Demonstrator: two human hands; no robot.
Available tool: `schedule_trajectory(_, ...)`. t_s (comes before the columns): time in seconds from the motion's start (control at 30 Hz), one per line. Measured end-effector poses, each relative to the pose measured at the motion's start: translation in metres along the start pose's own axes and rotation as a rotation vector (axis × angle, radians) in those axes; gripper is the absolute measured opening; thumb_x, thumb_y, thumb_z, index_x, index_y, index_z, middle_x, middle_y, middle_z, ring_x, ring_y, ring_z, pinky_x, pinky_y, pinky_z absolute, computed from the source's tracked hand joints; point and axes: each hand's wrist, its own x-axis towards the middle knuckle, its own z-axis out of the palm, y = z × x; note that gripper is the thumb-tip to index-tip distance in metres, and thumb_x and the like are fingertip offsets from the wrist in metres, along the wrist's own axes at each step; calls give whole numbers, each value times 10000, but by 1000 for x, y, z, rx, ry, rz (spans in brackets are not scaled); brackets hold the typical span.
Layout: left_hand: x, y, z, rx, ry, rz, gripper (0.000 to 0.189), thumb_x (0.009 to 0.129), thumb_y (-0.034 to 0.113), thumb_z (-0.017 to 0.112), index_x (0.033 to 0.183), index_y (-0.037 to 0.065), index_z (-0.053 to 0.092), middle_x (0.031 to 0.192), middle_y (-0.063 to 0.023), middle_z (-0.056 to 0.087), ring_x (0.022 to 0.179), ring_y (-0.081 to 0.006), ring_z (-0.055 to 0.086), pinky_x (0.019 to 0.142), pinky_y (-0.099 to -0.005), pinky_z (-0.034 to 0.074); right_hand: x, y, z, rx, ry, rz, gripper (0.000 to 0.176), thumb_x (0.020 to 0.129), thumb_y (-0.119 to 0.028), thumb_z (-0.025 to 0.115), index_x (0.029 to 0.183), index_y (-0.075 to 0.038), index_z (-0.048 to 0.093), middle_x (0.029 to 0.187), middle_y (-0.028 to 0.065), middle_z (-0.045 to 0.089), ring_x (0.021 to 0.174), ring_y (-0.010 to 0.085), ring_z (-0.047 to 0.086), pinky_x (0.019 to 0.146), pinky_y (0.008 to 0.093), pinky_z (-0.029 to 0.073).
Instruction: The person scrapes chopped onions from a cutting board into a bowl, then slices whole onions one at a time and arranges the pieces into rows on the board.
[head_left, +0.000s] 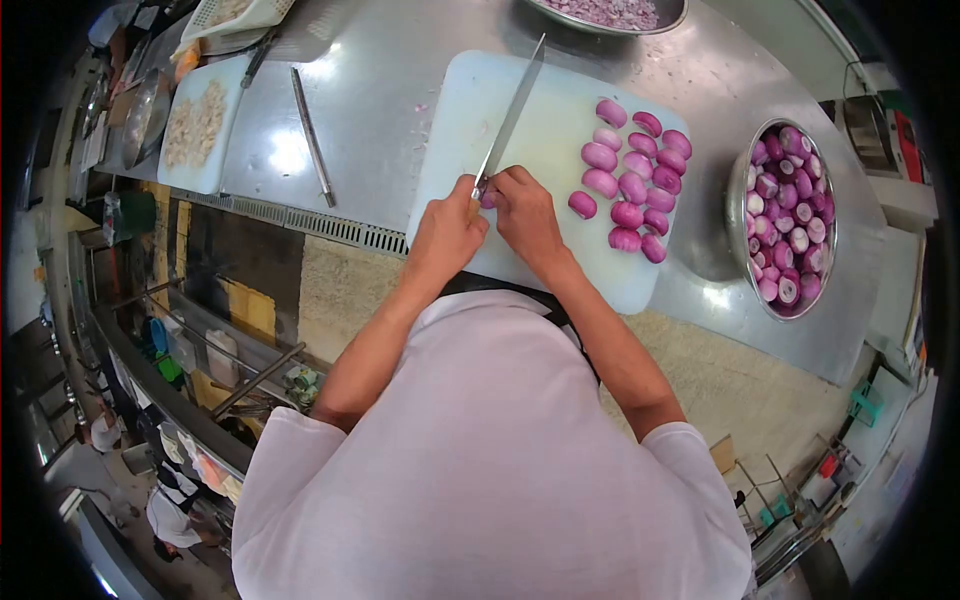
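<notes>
My left hand (450, 235) is closed around the handle of a long knife (515, 105), its blade pointing up and away over the white cutting board (460, 110). Right beside it, my right hand (528, 218) pinches a purple onion (489, 200), mostly hidden by the fingers, near the base of the blade. To the right on the same board lie rows of halved purple onions (632, 187), most with the cut side down. One onion half (582, 205) sits nearest my right hand.
A metal bowl (737, 215) heaped with peeled purple onions stands at right. Another bowl (640, 30) at the back holds chopped onion. Leftward on the steel table (370, 110) lie a metal rod (312, 135) and a second board (222, 150) with pale chopped pieces.
</notes>
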Motion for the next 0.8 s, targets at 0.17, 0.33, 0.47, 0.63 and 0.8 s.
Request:
schedule_trajectory(0.17,-19,17,-12,-9,-63,-93,363,801,53,596,1152,31,507,617,-178,494,559,-332,519,554,-421,426,-1,6,2,4,24,-7,128,768,102,548,853,14,584,831,184,566,768,417,589,685,481,497)
schedule_trajectory(0.33,-6,20,-10,42,-65,-40,360,807,53,590,1153,6,504,624,-196,512,568,-343,542,570,-436,439,-2,2,-3,55,30,-22,120,770,115,535,835,19,567,849,190,577,770,411,598,680,474,505)
schedule_trajectory(0.47,-22,33,-18,26,-83,-114,356,813,55,578,1158,-2,510,630,-206,526,565,-348,549,573,-444,441,-3,8,-1,5,28,-28,132,771,126,528,841,23,572,852,189,582,779,407,603,682,473,504)
schedule_trajectory(0.63,0,7,6,20,-35,-40,403,800,65,595,1197,29,537,635,-181,524,555,-320,528,554,-408,424,-6,10,-3,72,69,-48,86,811,99,597,862,30,595,837,176,594,740,379,601,649,433,484)
schedule_trajectory(0.8,-10,19,-30,16,52,-9,363,798,51,604,1160,27,582,612,-88,459,539,-142,430,511,-314,379,-4,4,4,-66,75,-3,160,775,64,591,911,0,647,925,180,613,861,376,608,755,451,528)
